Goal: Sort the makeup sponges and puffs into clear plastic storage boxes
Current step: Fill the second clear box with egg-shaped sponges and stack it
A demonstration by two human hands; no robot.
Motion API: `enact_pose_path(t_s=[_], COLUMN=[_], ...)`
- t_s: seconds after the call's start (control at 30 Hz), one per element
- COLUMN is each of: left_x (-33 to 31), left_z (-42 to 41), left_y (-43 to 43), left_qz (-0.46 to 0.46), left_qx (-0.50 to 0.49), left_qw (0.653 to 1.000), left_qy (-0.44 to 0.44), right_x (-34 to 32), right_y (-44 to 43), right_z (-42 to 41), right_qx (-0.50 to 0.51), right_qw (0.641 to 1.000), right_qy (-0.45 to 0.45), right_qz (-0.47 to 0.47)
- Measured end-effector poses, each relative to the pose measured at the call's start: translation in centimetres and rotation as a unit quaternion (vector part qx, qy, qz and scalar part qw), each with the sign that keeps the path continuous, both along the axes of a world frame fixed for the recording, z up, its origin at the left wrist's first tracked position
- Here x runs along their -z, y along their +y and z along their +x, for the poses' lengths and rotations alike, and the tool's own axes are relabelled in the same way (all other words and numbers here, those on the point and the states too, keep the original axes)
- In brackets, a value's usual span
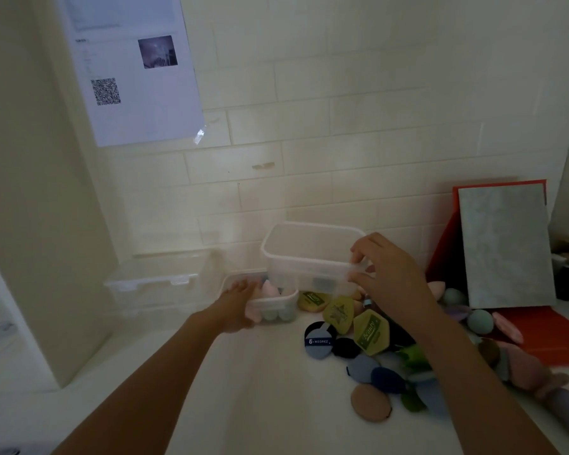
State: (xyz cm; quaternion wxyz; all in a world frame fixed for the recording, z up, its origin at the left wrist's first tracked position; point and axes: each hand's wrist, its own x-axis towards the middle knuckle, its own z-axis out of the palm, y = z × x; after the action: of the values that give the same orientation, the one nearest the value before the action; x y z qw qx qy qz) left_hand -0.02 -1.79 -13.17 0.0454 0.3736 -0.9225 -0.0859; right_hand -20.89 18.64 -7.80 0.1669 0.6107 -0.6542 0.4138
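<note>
Right now my right hand (391,274) pinches the near right corner of an empty clear rectangular plastic box (309,254), with the fingers over its rim and the thumb under it. The box is held off the white counter (243,389). From that hand it reaches out to the left, its long axis running crosswise, so all of its weight hangs to one side of the grip. Its left end sits above the far right part of a low clear plastic box of pink and pale blue sponges (270,299).

My left hand (240,303) rests on the near left corner of that low box. The fingers look stretched out over the rim, not curled, and they hold nothing.

The heap of round and teardrop puffs in yellow-green, navy, blue and tan (368,336) lies directly below the right hand and toward me along its forearm. It is well to the right of the left hand. A lidded clear plastic box (158,284) stands just left of the left hand.

As I judge it, the raised box needs setting down beside that heap. The right hand is the nearer one to the heap, but it is occupied. A one-corner grip could let the box tilt, so I would bring the left hand under its free end.
</note>
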Motion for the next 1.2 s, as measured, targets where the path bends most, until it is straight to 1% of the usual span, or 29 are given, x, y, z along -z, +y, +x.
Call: enact_pose_path(t_s=[0.07,0.1,0.13,0.17,0.23,0.3,0.33,0.47,0.57,0.63,0.67,0.7,0.73,0.77,0.83,0.87,0.93,1.0,1.03,1.07,1.13,1.17,1.2], left_x=[-0.4,-0.7,-1.1,-1.6,-2.5,-3.2,-3.3,-2.5,-1.4,-0.8,-0.9,-0.6,-0.5,-1.1,-0.2,-0.1,0.0,1.2,1.3,0.8,1.1,0.7,0.7], left_z=[0.2,0.5,1.0,1.7,3.5,5.1,5.9,8.2,9.6,10.3,10.4,10.5,10.4,10.2,9.8,9.7,9.8,9.1,8.7,8.4,7.9,7.6,7.5], left_y=[1.3,2.1,3.0,4.1,6.6,9.5,11.0,15.7,16.9,17.7,18.4,18.6,19.1,19.7,19.2,19.5,20.0,20.0,20.3,20.6,20.7,20.9,20.9], left_qz=[0.037,0.038,0.028,0.014,-0.027,-0.064,-0.081,-0.076,-0.081,-0.165,-0.167,-0.174,-0.173,-0.186,-0.220,-0.207,-0.219,-0.268,-0.275,-0.238,-0.212,-0.170,-0.159], left_qx=[-0.030,-0.055,-0.087,-0.121,-0.151,-0.120,-0.090,0.011,0.005,0.007,0.005,0.015,0.014,0.010,0.010,0.015,0.053,0.040,0.040,0.050,0.011,0.004,0.007], left_qw=[0.994,0.987,0.980,0.975,0.977,0.985,0.988,0.993,0.992,0.983,0.983,0.982,0.984,0.982,0.974,0.975,0.962,0.954,0.947,0.953,0.956,0.960,0.963], left_qy=[0.096,0.145,0.178,0.185,0.149,0.109,0.097,0.094,0.099,0.076,0.079,0.073,0.050,0.009,-0.059,-0.074,-0.155,-0.131,-0.159,-0.177,-0.201,-0.221,-0.219], right_x=[0.0,0.2,0.6,1.1,2.6,4.3,5.0,6.6,7.2,7.4,7.6,7.6,7.7,7.9,8.6,9.2,10.4,11.1,11.5,11.8,12.2,12.4,12.6], right_y=[0.7,1.1,1.4,1.7,2.2,2.6,2.8,4.8,6.4,7.1,7.3,7.5,7.6,7.7,8.0,8.0,7.8,7.5,7.3,7.0,6.6,6.6,6.6], right_z=[0.3,0.4,0.7,1.1,2.0,2.9,3.4,5.9,7.7,8.3,8.4,8.5,8.5,8.5,8.5,8.6,9.0,9.5,9.5,9.5,9.2,9.1,9.1], right_qx=[-0.015,-0.025,-0.037,-0.049,-0.072,-0.101,-0.117,-0.187,-0.213,-0.215,-0.214,-0.211,-0.202,-0.187,-0.153,-0.139,-0.118,-0.112,-0.106,-0.097,-0.074,-0.066,-0.061], right_qw=[1.000,0.999,0.998,0.998,0.997,0.994,0.991,0.975,0.964,0.964,0.966,0.968,0.972,0.977,0.978,0.974,0.972,0.971,0.968,0.963,0.950,0.946,0.943], right_qy=[-0.011,-0.021,-0.029,-0.032,-0.011,0.015,0.012,-0.085,-0.121,-0.119,-0.111,-0.094,-0.060,-0.011,0.093,0.131,0.176,0.204,0.226,0.252,0.302,0.319,0.326], right_qz=[0.017,0.025,0.033,0.038,0.037,0.047,0.057,0.088,0.101,0.097,0.098,0.101,0.104,0.104,0.110,0.117,0.098,0.049,0.025,0.010,-0.001,-0.005,-0.004])
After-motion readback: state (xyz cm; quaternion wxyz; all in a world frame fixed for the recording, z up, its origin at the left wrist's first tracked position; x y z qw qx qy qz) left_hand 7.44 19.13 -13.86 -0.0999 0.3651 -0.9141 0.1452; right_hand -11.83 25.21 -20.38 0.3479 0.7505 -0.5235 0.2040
